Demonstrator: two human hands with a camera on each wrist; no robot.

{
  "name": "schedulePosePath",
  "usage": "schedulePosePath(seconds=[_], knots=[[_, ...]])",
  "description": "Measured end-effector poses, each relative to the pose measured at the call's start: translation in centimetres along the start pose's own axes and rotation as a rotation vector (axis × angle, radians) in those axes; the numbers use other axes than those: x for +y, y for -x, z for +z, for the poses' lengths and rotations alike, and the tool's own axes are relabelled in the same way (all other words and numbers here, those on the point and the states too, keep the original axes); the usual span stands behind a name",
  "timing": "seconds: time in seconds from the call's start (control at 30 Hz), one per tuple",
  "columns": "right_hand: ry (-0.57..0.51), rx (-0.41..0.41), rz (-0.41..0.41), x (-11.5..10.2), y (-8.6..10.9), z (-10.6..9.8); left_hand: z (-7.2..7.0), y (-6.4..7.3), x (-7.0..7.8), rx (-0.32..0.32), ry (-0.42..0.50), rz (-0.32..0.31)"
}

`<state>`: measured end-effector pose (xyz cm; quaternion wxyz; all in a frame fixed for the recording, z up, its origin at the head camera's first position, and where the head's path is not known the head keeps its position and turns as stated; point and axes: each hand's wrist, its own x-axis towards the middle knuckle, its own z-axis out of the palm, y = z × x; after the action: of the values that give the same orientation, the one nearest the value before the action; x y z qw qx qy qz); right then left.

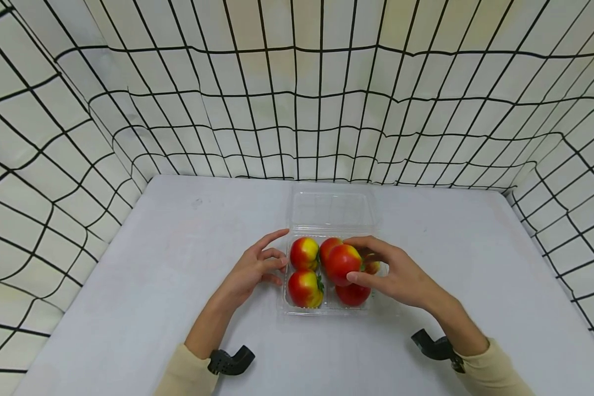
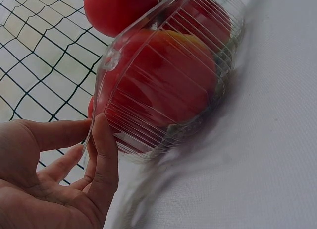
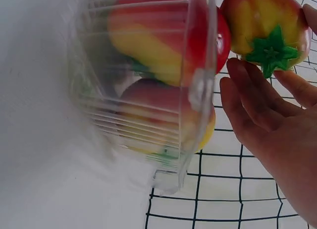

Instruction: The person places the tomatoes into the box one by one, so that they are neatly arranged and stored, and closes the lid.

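My right hand (image 1: 401,275) holds a red-and-yellow tomato (image 1: 343,264) above the clear plastic container (image 1: 322,312), thumb on the near side and fingers on the far side. Its green star-shaped calyx (image 3: 272,51) faces the palm in the right wrist view. Several similar tomatoes sit inside, among them one at the front left (image 1: 304,289) and one at the back left (image 1: 303,253). Another tomato (image 1: 372,267) is partly hidden by the right fingers. At the container's left side, my left hand (image 1: 247,269) pinches the rim (image 2: 95,97) between thumb and finger.
The container's clear lid (image 1: 334,209) lies folded back behind it. White cloth covers the table (image 1: 203,220). Black netting (image 1: 322,129) over pale walls rises at the back and both sides. Each wrist wears a black camera mount (image 1: 231,361).
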<state>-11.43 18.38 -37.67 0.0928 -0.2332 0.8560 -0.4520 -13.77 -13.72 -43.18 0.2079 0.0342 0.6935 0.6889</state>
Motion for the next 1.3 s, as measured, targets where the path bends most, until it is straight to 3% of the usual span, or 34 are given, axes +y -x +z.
schedulePosePath(seconds=[0.47, 0.7, 0.97, 1.3], knots=[[0.022, 0.023, -0.049, -0.6, -0.4, 1.3, 0.0, -0.2, -0.1, 0.003, 0.005, -0.005], [0.034, -0.041, -0.018, -0.7, -0.5, 1.7, 0.0, -0.1, 0.0, 0.005, 0.001, -0.002], [0.222, -0.089, 0.062, -0.5, -0.2, 1.9, 0.0, -0.2, -0.1, -0.001, 0.006, -0.004], [0.374, -0.046, -0.008, -0.5, -0.1, 2.1, 0.0, -0.2, 0.0, 0.0, 0.011, -0.007]])
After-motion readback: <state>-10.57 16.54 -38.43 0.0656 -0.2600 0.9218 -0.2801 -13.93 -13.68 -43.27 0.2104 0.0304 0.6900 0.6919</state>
